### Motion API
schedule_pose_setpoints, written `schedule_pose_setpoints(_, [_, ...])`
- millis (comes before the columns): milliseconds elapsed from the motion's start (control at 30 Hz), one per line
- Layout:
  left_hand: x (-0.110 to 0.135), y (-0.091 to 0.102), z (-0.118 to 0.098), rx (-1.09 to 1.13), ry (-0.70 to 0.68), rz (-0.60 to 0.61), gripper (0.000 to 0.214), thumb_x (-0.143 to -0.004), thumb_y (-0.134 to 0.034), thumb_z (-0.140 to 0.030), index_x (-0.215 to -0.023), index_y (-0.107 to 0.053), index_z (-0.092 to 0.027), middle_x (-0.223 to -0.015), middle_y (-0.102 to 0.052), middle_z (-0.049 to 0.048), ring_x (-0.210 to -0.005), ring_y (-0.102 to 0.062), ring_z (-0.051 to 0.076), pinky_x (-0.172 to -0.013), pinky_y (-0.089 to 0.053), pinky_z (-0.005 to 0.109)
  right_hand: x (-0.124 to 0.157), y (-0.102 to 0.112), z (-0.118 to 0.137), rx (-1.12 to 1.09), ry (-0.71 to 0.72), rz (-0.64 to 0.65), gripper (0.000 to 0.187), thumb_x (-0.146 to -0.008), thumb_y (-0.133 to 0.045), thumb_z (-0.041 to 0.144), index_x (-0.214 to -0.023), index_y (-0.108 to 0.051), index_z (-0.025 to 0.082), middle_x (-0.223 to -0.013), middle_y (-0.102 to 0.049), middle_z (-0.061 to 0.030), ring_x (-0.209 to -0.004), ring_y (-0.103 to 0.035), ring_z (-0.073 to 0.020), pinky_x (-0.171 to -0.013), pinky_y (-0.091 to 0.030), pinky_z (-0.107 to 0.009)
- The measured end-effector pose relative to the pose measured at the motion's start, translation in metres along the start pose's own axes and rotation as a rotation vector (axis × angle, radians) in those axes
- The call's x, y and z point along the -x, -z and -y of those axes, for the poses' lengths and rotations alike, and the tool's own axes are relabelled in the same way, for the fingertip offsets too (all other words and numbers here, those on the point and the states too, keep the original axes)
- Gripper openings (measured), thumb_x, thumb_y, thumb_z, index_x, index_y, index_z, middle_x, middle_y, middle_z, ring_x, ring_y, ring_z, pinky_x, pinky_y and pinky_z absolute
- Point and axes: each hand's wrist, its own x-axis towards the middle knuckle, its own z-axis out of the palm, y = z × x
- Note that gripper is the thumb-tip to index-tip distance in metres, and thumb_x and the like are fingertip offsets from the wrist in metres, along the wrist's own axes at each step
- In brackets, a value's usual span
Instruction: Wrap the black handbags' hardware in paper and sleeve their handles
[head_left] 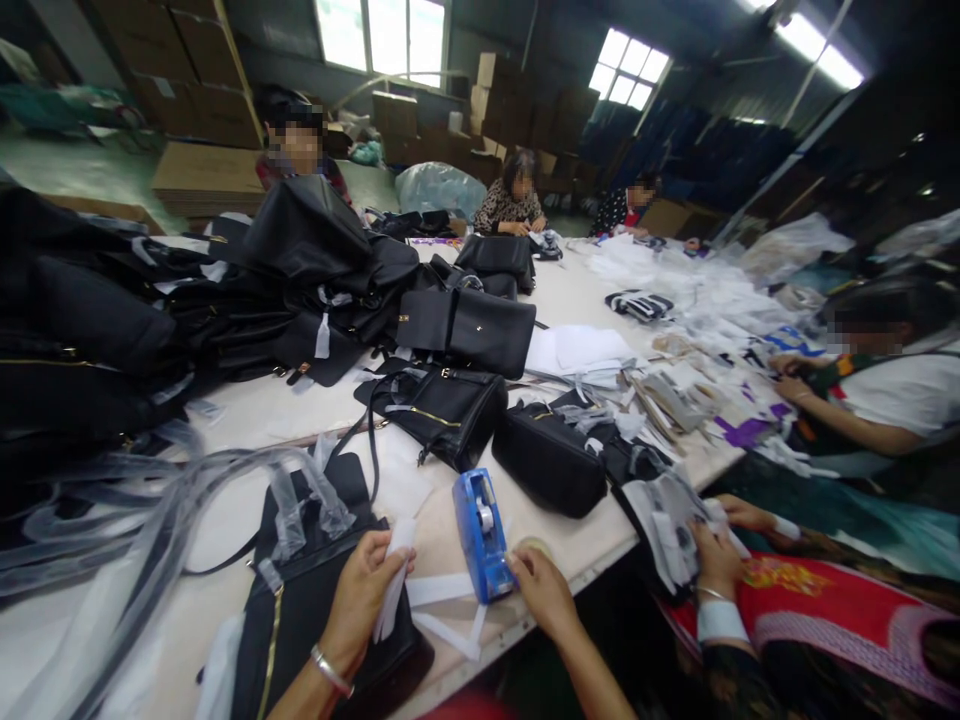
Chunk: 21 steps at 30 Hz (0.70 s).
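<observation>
My left hand (367,590) grips a folded white strip (395,580), perhaps paper or thin foam, held upright over a black handbag (300,600). That bag lies on the table with a gold zipper and clear plastic wrap around its handles. A blue tape dispenser (474,535) stands to the right of my left hand. Fingers of my right hand (541,590) are pinched together at the near right side of the dispenser; whatever is between them is too small to see. More white strips (450,610) lie on the table by the dispenser.
Black handbags (551,455) lie just beyond the dispenser, and a large pile of bags (300,260) rises at left. Long clear plastic strips (150,530) cover the left side. A co-worker's hands (712,550) handle wrapped straps at right. Other people sit around the table (577,560).
</observation>
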Motion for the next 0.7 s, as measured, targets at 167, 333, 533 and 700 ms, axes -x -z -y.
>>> schedule_pose_setpoints(167, [0.002,0.000,0.000,0.014,-0.003,0.005,0.034,-0.065,-0.076,-0.035,-0.086,-0.057,-0.016,-0.077,-0.071,0.0023,-0.063,-0.064,0.014,-0.059,-0.047,0.022,0.008,-0.012,0.002,-0.061,0.000,0.025,0.028,-0.078,-0.054,0.045,-0.064,-0.057,0.021,-0.068,-0.058,-0.0003,-0.068,-0.055,-0.0185,-0.065,-0.041,-0.027])
schedule_pose_setpoints(333, [0.004,0.007,0.003,0.026,-0.026,-0.024,0.035,-0.067,-0.074,-0.036,-0.091,-0.057,-0.016,-0.078,-0.072,0.0030,-0.067,-0.065,0.015,-0.064,-0.049,0.024,0.026,-0.002,0.011,-0.142,0.021,0.043,0.026,-0.080,-0.053,0.044,-0.069,-0.058,0.021,-0.069,-0.060,0.0001,-0.070,-0.056,-0.0183,-0.066,-0.040,-0.027])
schedule_pose_setpoints(533, [0.004,0.008,0.005,0.033,-0.027,-0.025,0.038,-0.067,-0.075,-0.036,-0.093,-0.057,-0.015,-0.080,-0.072,0.0046,-0.066,-0.066,0.015,-0.064,-0.050,0.025,0.048,-0.005,-0.003,-0.486,-0.281,0.131,0.036,-0.068,-0.063,0.054,-0.064,-0.053,0.019,-0.051,-0.053,0.0046,-0.043,-0.041,-0.0095,-0.045,-0.031,-0.021])
schedule_pose_setpoints(700, [0.002,0.006,0.008,0.010,-0.019,0.000,0.035,-0.071,-0.072,-0.036,-0.093,-0.055,-0.015,-0.077,-0.072,0.0039,-0.066,-0.065,0.014,-0.063,-0.048,0.023,0.048,-0.011,-0.014,-0.546,-0.379,0.175,0.040,-0.063,-0.067,0.055,-0.063,-0.050,0.019,-0.049,-0.051,0.0052,-0.038,-0.038,-0.0063,-0.040,-0.030,-0.018])
